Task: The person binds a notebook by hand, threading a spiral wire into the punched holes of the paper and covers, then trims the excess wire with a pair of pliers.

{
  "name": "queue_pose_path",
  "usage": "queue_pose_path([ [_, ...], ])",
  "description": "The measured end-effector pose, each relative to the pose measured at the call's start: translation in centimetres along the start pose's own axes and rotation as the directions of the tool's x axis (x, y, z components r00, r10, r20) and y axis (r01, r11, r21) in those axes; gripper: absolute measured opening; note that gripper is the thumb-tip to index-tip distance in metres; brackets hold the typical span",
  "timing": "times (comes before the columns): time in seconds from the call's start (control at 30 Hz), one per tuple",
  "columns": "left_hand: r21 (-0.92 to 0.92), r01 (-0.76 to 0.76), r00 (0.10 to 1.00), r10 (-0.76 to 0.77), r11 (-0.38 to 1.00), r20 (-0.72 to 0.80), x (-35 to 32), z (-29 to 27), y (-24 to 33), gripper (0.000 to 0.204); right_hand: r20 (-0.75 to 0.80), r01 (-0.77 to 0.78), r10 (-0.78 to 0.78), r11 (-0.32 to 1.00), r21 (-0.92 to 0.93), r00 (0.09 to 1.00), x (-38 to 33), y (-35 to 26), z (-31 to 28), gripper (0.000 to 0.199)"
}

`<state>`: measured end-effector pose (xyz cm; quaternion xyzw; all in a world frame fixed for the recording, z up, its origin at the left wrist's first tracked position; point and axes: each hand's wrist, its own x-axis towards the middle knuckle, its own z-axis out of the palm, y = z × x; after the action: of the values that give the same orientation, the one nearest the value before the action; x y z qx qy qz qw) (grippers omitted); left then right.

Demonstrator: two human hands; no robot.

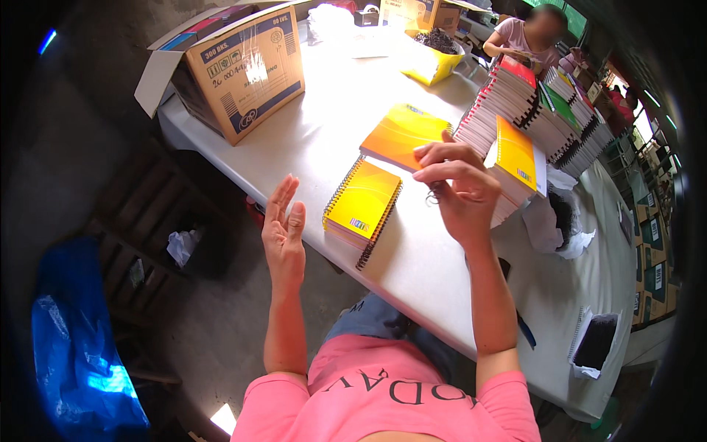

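Observation:
My left hand (283, 234) is raised at the table's near left edge, fingers stretched out, holding nothing. Over the table, my right hand (465, 188) has its fingers curled, and a small black spiral coil (436, 193) hangs at its fingertips. Between the hands lies a small stack of yellow spiral notebooks (366, 197), with black coils along two sides. Just beyond, a stack of orange-yellow books (403, 140) is partly covered by my right fingers. To the right of that hand stands a taller stack with a yellow cover (515, 158).
High stacks of spiral notebooks (508, 92) fill the far right. An open cardboard box (247, 74) sits far left; a yellow bin (433, 66) of black coils stands at the back. A bag with black contents (561, 221) lies right. Another person (526, 40) sits across the table.

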<state>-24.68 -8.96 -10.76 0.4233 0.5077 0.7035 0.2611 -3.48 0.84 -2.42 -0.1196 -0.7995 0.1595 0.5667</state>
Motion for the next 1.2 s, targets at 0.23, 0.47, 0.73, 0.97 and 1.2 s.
queue_pose_path([
  [0.23, 0.038, 0.039, 0.963, -0.047, 0.999, 0.266, -0.3, 0.4, -6.0, 0.049, 0.477, -0.313, 0.265, 0.950, 0.021, 0.838, -8.6, 3.2, 3.1, 0.030],
  [0.47, 0.000, -0.029, 0.970, 0.029, 1.000, 0.239, -0.8, 1.2, -7.8, 0.046, 0.581, -0.411, 0.314, 0.911, 0.039, 0.751, -7.5, 2.9, 3.8, 0.033],
  [0.73, -0.084, -0.004, 0.983, 0.019, 0.996, 0.183, -1.1, 1.9, -7.7, 0.048, 0.489, -0.442, 0.291, 0.869, 0.225, 0.822, -6.4, 2.7, 5.2, 0.035],
  [0.97, -0.023, -0.209, 0.978, 0.208, 0.978, -0.029, -1.3, 4.1, -8.2, 0.063, -0.126, -0.580, 0.576, 0.814, 0.002, 0.808, -6.6, 6.2, 2.8, 0.038],
  [1.2, -0.087, -0.095, 0.975, 0.075, 0.992, -0.209, -1.2, 7.4, -8.7, 0.067, -0.102, -0.829, 0.850, 0.526, 0.190, 0.517, -9.3, 8.3, 9.2, 0.054],
])
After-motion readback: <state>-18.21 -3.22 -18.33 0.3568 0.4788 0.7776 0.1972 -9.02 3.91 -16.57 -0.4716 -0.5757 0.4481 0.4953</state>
